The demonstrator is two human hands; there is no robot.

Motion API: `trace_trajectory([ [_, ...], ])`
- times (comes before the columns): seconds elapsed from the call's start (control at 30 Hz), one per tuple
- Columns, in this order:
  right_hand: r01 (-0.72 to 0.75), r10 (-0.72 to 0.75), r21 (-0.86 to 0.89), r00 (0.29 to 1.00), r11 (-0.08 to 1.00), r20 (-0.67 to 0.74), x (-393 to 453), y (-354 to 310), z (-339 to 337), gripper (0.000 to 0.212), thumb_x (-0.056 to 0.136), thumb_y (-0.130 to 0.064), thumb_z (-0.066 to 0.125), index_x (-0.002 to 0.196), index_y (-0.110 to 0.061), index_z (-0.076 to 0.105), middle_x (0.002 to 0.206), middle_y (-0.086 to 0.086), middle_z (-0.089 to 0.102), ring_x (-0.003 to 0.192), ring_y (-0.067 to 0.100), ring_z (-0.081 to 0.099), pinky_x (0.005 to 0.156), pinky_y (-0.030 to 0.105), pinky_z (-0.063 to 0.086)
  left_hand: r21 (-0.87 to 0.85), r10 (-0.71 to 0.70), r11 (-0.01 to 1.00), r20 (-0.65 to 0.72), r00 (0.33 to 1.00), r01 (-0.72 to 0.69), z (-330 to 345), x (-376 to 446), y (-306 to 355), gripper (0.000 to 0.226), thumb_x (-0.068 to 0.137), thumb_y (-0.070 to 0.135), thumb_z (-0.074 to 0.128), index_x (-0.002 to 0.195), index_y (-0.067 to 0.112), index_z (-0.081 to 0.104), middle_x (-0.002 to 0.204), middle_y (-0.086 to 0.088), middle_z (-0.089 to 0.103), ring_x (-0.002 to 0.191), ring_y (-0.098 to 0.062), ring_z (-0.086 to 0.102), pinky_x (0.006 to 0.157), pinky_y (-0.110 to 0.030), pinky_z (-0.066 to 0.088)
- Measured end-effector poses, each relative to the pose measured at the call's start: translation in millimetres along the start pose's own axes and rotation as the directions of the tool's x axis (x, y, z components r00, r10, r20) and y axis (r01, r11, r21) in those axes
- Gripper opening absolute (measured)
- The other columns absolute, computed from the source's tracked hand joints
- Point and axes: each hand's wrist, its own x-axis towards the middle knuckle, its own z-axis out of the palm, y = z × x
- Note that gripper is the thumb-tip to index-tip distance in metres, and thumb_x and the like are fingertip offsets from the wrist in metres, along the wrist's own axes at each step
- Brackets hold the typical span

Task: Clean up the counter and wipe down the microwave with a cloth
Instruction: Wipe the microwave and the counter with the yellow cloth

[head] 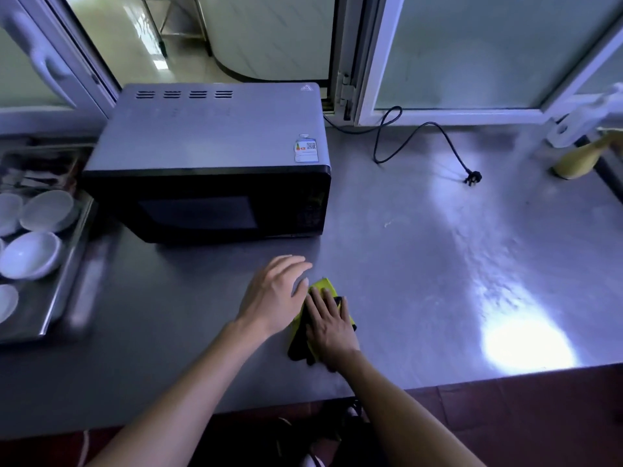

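Note:
A grey-topped microwave (209, 129) with a black door stands on the steel counter (421, 264), its door shut. In front of it lies a folded yellow and black cloth (325, 287). My right hand (328, 326) presses flat on the cloth, fingers stretched forward. My left hand (274, 294) hovers just left of the cloth, fingers spread, touching its upper edge. The microwave's black cable and plug (472, 178) lie loose on the counter to the right.
A steel tray (50, 315) with several white bowls sits at the left. A yellow spray bottle (576, 160) lies at the far right by the window frame. Windows run behind the counter. The counter's front edge is close to my body.

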Motion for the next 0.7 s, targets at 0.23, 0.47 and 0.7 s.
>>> trace_trajectory([
  [0.23,-0.035,0.030,-0.074,0.997,0.997,-0.066,54.5,74.3,-26.8,0.061,0.093,-0.041,0.030,0.148,-0.015,0.039,0.154,0.006,0.041,0.142,0.036,0.037,0.109,0.058,0.033,0.020,-0.043,0.999,0.059,0.997,0.042,26.3,-3.0,8.1,0.033,0.091,0.027,0.053,0.117,0.016,0.070,0.123,0.003,0.066,0.115,-0.017,0.058,0.097,-0.033,0.049],
  [0.47,0.020,-0.038,-0.171,0.994,0.985,-0.106,122.1,166.8,-68.7,0.062,0.094,-0.027,0.048,0.152,-0.013,0.033,0.162,0.006,0.026,0.151,0.036,0.013,0.120,0.058,0.004,0.047,-0.123,0.992,0.104,0.987,0.119,76.8,17.7,41.9,0.036,0.092,0.032,0.048,0.113,0.016,0.072,0.121,0.005,0.067,0.111,-0.015,0.060,0.096,-0.029,0.048],
  [0.7,-0.037,0.030,-0.037,0.984,0.999,-0.178,156.8,248.7,-86.1,0.062,0.079,-0.028,0.063,0.138,-0.013,0.051,0.148,0.010,0.047,0.136,0.044,0.038,0.113,0.058,0.028,0.048,-0.202,0.979,0.149,0.968,0.197,126.5,54.9,82.2,0.037,0.091,0.033,0.047,0.110,0.016,0.073,0.118,0.004,0.069,0.107,-0.018,0.062,0.091,-0.032,0.052],
])
